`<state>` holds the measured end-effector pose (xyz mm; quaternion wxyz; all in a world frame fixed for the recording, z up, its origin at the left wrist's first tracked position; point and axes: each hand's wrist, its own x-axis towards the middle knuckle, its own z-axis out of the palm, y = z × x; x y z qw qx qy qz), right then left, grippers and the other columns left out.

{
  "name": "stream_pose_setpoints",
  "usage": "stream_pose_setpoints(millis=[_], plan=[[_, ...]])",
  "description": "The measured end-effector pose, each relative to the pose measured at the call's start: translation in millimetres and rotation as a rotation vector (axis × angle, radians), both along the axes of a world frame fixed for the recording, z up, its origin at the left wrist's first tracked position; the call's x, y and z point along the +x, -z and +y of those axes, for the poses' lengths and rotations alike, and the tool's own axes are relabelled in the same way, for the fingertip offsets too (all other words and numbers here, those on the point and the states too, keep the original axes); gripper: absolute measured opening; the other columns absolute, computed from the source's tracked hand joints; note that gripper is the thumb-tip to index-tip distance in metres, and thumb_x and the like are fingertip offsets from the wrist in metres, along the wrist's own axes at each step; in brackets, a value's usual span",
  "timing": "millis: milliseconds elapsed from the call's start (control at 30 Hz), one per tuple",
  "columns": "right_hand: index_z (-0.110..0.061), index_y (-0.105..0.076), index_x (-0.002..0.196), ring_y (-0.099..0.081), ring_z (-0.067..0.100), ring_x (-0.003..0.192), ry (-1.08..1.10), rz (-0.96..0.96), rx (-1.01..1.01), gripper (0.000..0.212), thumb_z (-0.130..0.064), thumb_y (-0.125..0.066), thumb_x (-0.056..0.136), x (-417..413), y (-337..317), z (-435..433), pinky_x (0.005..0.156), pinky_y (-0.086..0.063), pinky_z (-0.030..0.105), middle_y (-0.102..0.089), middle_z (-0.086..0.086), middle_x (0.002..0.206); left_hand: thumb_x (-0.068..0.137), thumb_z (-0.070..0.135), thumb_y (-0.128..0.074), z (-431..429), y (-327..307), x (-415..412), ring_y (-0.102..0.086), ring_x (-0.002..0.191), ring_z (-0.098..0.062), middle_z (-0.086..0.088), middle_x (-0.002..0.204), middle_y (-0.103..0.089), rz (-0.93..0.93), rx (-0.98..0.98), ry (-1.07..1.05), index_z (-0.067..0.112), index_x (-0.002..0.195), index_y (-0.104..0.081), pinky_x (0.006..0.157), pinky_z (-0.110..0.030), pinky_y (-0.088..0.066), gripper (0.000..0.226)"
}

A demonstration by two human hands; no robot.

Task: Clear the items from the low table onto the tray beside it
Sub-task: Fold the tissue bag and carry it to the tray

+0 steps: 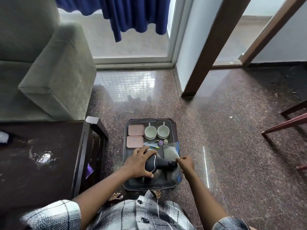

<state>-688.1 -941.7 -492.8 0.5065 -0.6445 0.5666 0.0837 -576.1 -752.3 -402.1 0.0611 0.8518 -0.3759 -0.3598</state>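
Two hands work over our tray [174, 130], the dark rectangular one sitting on the speckled floor just right of the low table [41, 155]. Our left hand [141, 161] spreads wide over the top of the kettle [155, 170], fingers draped across its black lid and thumb pressed against its steel side. The kettle stands in the near end of the tray, its black handle pointing toward the tray's right edge. Our right hand [186, 163] is at the tip of that handle, fingers pinched narrow around a corner of the clear plastic bag [170, 151], which lies along the tray's right side with a blue strip at its edge; whether the fingers also touch the handle, we cannot tell. At the far end of the tray sit two white cups [157, 132], side by side, and left of them two pink lidded boxes [135, 136], one behind the other. Between the cups and the kettle lie some thin blue and yellow sticks [152, 144] and two small bottle caps [162, 142]. On the low table's dark top, well left of the tray, we see only a shiny glare spot and a bit of blue-white cloth [3, 137] at the table's left edge.
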Motion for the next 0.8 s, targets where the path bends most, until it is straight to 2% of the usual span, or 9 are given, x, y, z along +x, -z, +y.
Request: stream_pose_setpoints(millis=[167, 233, 333, 467, 533, 600, 633, 733, 800], plan=[[-0.012, -0.048, 0.05, -0.051, 0.021, 0.044, 0.062, 0.065, -0.041, 0.027, 0.004, -0.052, 0.071, -3.0, 3.3, -0.1, 0.044, -0.047, 0.03, -0.053, 0.011, 0.051, 0.062, 0.052, -0.075, 1.6, 0.9, 0.2, -0.021, 0.139, -0.025, 0.008, 0.152, -0.017, -0.007, -0.013, 0.002, 0.045, 0.139, -0.025, 0.104, -0.05, -0.04, 0.092], [-0.013, -0.05, 0.048, -0.057, 0.024, 0.044, 0.057, 0.108, -0.082, 0.03, 0.005, -0.05, 0.072, -2.0, 5.0, 1.6, 0.052, -0.055, 0.039, -0.056, 0.012, 0.051, 0.062, 0.053, -0.075, 2.2, 1.4, 0.3, -0.021, 0.138, -0.025, 0.008, 0.152, -0.017, -0.009, -0.011, 0.004, 0.045, 0.138, -0.025, 0.104, -0.051, -0.039, 0.092], [-0.011, -0.051, 0.052, -0.065, 0.03, 0.053, 0.049, 0.117, -0.095, 0.03, 0.008, -0.05, 0.075, 1.2, 3.5, 3.9, 0.055, -0.059, 0.041, -0.058, 0.012, 0.057, 0.062, 0.053, -0.075, 2.5, 1.9, 1.1, -0.022, 0.138, -0.026, 0.007, 0.152, -0.017, -0.012, -0.009, 0.01, 0.045, 0.139, -0.025, 0.105, -0.051, -0.038, 0.093], [-0.01, -0.054, 0.056, -0.067, 0.034, 0.067, 0.059, 0.103, -0.083, 0.024, 0.008, -0.054, 0.072, 1.8, 7.2, 5.5, 0.053, -0.059, 0.042, -0.062, 0.016, 0.071, 0.062, 0.054, -0.075, 2.8, 0.3, 1.8, -0.022, 0.138, -0.027, 0.007, 0.152, -0.017, -0.013, -0.007, 0.014, 0.044, 0.139, -0.024, 0.105, -0.05, -0.038, 0.093], [-0.008, -0.054, 0.06, -0.067, 0.033, 0.064, 0.087, 0.087, -0.074, 0.022, 0.009, -0.052, 0.074, -0.8, 7.2, 6.6, 0.052, -0.059, 0.042, -0.062, 0.018, 0.072, 0.062, 0.055, -0.074, 3.3, -0.6, 1.7, -0.023, 0.138, -0.027, 0.007, 0.152, -0.017, -0.013, -0.008, 0.019, 0.045, 0.139, -0.024, 0.104, -0.05, -0.039, 0.092], [-0.005, -0.054, 0.066, -0.063, 0.028, 0.056, 0.111, 0.079, -0.061, 0.018, 0.008, -0.051, 0.077, -3.9, 2.2, 7.9, 0.044, -0.056, 0.034, -0.061, 0.017, 0.071, 0.062, 0.056, -0.074, 3.5, 0.5, 2.5, -0.024, 0.137, -0.027, 0.008, 0.152, -0.017, -0.013, -0.009, 0.018, 0.045, 0.139, -0.024, 0.103, -0.05, -0.04, 0.091], [-0.005, -0.054, 0.068, -0.062, 0.027, 0.056, 0.107, 0.08, -0.053, 0.015, 0.006, -0.052, 0.077, -5.0, 0.5, 7.8, 0.045, -0.056, 0.034, -0.06, 0.016, 0.07, 0.062, 0.056, -0.073, 3.3, -0.4, 2.6, -0.024, 0.137, -0.027, 0.008, 0.152, -0.017, -0.017, -0.006, 0.019, 0.046, 0.139, -0.024, 0.102, -0.05, -0.04, 0.091], [-0.005, -0.055, 0.069, -0.056, 0.027, 0.067, 0.066, 0.062, -0.086, 0.008, -0.002, -0.06, 0.073, -4.1, -12.5, 7.6, 0.064, -0.052, 0.039, -0.059, 0.013, 0.071, 0.062, 0.057, -0.073, 3.2, -1.0, 2.0, -0.025, 0.136, -0.028, 0.008, 0.151, -0.017, -0.018, -0.012, 0.019, 0.046, 0.139, -0.024, 0.101, -0.05, -0.041, 0.091], [-0.004, -0.059, 0.075, -0.056, 0.026, 0.072, 0.038, 0.028, -0.138, 0.003, -0.005, -0.061, 0.074, 0.4, -28.8, 8.6, 0.065, -0.043, 0.032, -0.062, 0.013, 0.076, 0.063, 0.057, -0.073, 3.5, -1.1, 1.4, -0.025, 0.136, -0.028, 0.008, 0.151, -0.017, -0.02, -0.016, 0.021, 0.046, 0.139, -0.023, 0.101, -0.05, -0.041, 0.092]])
